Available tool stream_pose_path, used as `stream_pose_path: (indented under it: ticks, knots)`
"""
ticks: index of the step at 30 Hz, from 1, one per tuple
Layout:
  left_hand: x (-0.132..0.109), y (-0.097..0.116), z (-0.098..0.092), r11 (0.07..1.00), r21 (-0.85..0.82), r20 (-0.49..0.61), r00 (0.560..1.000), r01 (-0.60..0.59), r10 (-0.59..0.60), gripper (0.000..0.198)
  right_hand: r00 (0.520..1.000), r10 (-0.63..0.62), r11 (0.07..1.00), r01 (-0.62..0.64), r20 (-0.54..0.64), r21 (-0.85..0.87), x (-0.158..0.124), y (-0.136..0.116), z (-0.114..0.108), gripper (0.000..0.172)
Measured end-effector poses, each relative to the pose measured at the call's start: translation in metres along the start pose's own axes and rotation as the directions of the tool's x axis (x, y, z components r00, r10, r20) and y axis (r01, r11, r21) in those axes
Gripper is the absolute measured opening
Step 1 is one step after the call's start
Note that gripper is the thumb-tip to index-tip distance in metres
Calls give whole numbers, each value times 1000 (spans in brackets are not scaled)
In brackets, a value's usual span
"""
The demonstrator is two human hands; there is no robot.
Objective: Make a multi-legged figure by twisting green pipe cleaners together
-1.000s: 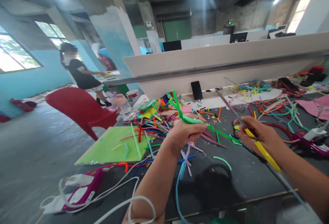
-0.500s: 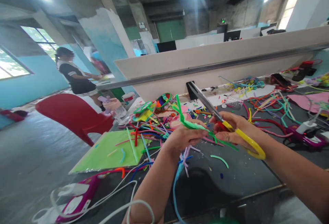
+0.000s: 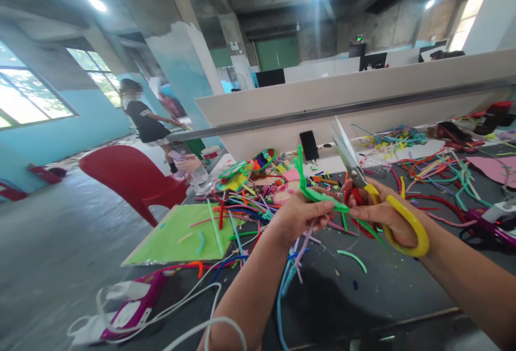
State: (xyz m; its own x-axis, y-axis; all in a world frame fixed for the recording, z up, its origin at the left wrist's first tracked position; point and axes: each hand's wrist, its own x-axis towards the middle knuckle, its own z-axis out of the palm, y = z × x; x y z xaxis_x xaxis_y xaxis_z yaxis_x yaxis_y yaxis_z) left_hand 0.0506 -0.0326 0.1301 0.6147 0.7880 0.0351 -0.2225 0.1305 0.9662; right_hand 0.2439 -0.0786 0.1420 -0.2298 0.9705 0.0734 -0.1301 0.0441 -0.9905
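My left hand pinches a bundle of green pipe cleaners, whose tips stick up above the fingers. Close on its right, my right hand holds scissors with yellow and red handles; the blades point up and away, slightly parted. The right fingertips also touch the green strip, which runs down to the right below them. Lilac and light blue pipe cleaners hang or lie beneath my left hand. A short mint piece rests on the dark table.
Loose pipe cleaners cover the table's middle and right. A green sheet, power strip and white cables lie left. A phone leans against the low partition. Beyond are a red chair and a standing person.
The view has shifted a little, so the scene sits further right. The scissors have turned more upright and their blades show a wider gap. The green bundle stays in my left hand.
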Motion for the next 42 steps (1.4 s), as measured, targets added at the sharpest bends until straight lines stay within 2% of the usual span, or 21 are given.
stream_pose_path:
  ticks: [8,16,22,29,34,40,42]
  knots:
    - [3,-1,5,981,-139,-85,988,-138,127,28,997,-26,996,32,-76,78,-2,11,-19,43]
    - [2,-4,9,982,-104,-121,982,-156,143,28,999,-35,998,35,-8,47,-3,15,-27,44]
    - [-1,-7,14,984,-39,-70,983,-174,171,35,998,-28,1000,28,60,3,-3,19,-36,44]
    - [0,-9,16,981,-93,-94,983,-167,159,40,996,-47,998,50,72,-40,-1,25,-42,41]
    - [-1,-9,18,974,-101,-96,976,-204,194,37,997,-34,999,36,75,-31,-2,23,-42,41]
    - [-2,-9,18,978,-61,-72,979,-197,193,32,998,-31,999,33,54,-22,-8,16,-36,27]
    - [-3,-8,20,982,-44,-78,981,-184,180,31,998,-37,999,38,54,-23,-9,16,-36,28]
